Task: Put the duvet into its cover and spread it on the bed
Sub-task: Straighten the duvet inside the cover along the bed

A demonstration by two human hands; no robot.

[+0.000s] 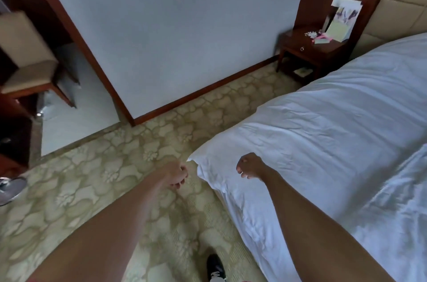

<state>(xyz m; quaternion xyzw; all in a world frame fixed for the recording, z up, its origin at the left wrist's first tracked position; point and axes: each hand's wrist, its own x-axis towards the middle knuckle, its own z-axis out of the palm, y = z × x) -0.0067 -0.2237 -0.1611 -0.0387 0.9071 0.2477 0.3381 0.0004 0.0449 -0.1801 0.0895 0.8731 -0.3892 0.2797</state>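
- A person stands at the corner of a bed [231, 198], both bare arms stretched forward over the patterned carpet [97, 180] and the white bedding.
- The white duvet [323, 138] lies spread across the bed, wrinkled, its near corner jutting to a point just beside the left hand and its edge hanging down the side of the mattress.
- The left hand [176, 175] hovers over the carpet just off that corner, fingers loosely curled inward; it looks to have hold of nothing, though whether a fingertip touches the fabric cannot be told.
- The right hand [249, 165] is above the duvet near the same corner, fingers curled under in a loose fist; nothing is plainly gripped, and whether the knuckles rest on the cloth cannot be told.
- A dark wooden nightstand [307, 50] stands against the wall beside the head of the bed, with cards [342, 20] propped upright on top.
- A padded beige headboard [397, 6] rises behind the bed.
- A cushioned chair [27, 57] sits at far left.
- A dark shoe [216, 266] shows at the bottom edge, on the carpet by the bed.
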